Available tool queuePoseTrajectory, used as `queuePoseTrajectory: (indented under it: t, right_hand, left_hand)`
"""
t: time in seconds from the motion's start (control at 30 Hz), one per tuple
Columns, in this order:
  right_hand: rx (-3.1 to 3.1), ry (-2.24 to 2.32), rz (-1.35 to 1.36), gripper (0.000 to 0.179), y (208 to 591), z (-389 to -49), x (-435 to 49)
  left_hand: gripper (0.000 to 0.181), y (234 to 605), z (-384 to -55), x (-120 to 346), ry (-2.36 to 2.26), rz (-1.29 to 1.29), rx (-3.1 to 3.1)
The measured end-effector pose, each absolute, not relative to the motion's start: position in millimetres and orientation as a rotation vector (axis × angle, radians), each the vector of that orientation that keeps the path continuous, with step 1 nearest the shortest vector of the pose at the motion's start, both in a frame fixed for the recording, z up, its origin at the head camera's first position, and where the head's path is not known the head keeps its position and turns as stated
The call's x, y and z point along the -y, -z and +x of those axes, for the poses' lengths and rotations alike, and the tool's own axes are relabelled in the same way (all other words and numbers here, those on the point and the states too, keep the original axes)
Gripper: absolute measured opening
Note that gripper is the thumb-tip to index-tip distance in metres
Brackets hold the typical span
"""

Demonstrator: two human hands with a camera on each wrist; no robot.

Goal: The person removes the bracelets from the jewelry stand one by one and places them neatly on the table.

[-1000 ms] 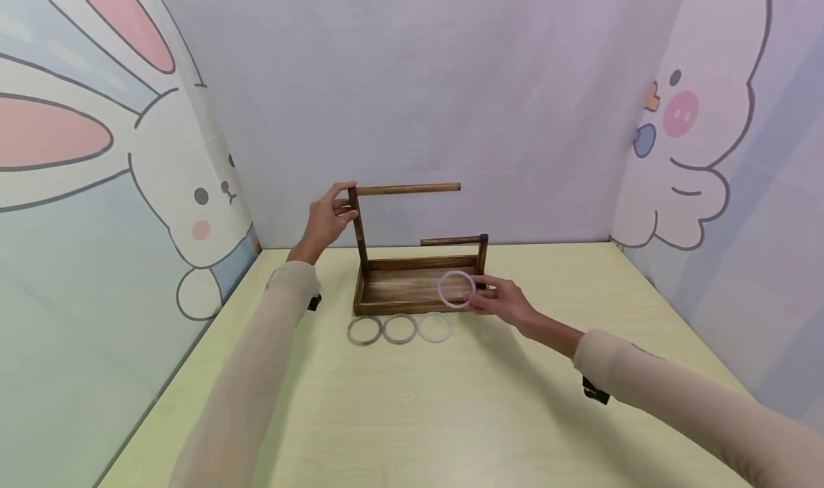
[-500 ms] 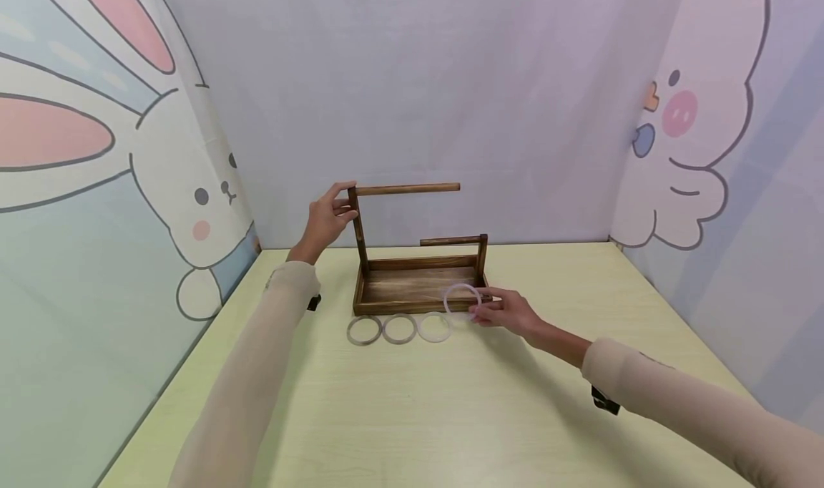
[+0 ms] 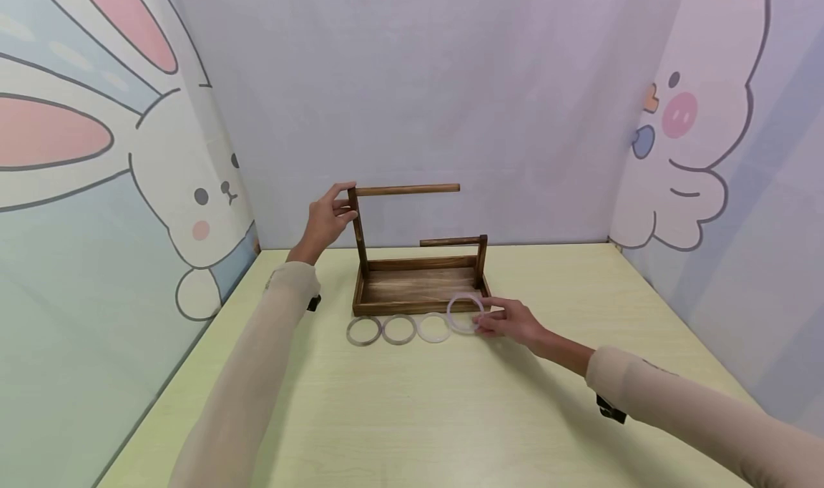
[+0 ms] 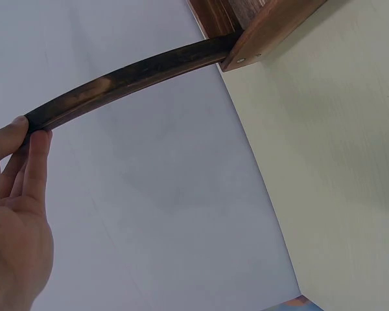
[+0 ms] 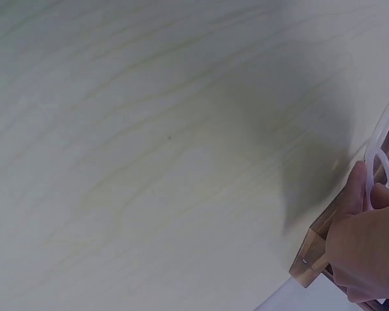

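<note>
A dark brown wooden jewelry stand (image 3: 421, 308) has a shallow tray base, a tall left post with a long bar, and a shorter right post with a lower bar. My left hand (image 3: 325, 220) pinches the top of the tall post (image 4: 129, 78) between thumb and fingers. With thumb and fingertips, my right hand (image 3: 513, 322) pinches a pale, translucent bangle (image 3: 450, 315) by its right side. That bangle is tilted up in front of the tray's right front corner. Left of it, two greyish bangles (image 3: 350, 330) and a whitish bangle (image 3: 434, 340) lie in a row on the table.
The pale yellow table (image 3: 399, 416) extends in front of the stand and to both sides. A light curtain (image 3: 418, 80) hangs behind it. Cartoon-printed panels (image 3: 167, 187) stand at left and right.
My right hand has brought the pale bangle down and slightly right, from over the tray to its front edge near the row. My left hand has stayed on the post.
</note>
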State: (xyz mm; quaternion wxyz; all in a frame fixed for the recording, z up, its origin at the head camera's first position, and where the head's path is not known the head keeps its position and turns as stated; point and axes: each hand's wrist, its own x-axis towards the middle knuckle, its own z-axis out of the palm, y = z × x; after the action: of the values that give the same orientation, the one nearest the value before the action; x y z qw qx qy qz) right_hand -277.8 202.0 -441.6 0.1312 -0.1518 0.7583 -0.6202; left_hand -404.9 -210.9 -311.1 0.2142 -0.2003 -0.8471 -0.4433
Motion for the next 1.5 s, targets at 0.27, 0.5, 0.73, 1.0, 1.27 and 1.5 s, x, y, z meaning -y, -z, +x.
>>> queuePoseTrajectory:
  t: [0.27, 0.5, 0.73, 1.0, 1.27, 1.5]
  right_hand:
    - [-2.219, 1.783, -0.457, 0.05, 444.5, -274.3, -203.1]
    - [-2.238, 1.765, -0.44, 0.051, 445.5, -273.3, -203.5]
    - [-2.233, 1.758, -0.395, 0.054, 443.5, -272.2, -205.3]
    - [-2.256, 1.735, -0.332, 0.055, 441.5, -272.0, -206.2]
    - [-2.283, 1.774, -0.299, 0.051, 444.6, -273.2, -207.4]
    - [-2.321, 1.791, -0.299, 0.043, 444.9, -272.8, -209.4]
  left_hand:
    - [0.065, 310.2, -402.8, 211.0, 1.227, -0.568, 2.337]
    - [0.065, 309.2, -400.6, 210.5, 1.234, -0.561, 2.337]
    - [0.065, 310.0, -401.3, 210.5, 1.228, -0.555, 2.34]
    - [0.065, 310.9, -403.4, 210.8, 1.239, -0.561, 2.332]
    - [0.065, 310.6, -402.7, 210.6, 1.263, -0.551, 2.337]
    - [0.065, 310.6, -403.6, 210.2, 1.274, -0.572, 2.326]
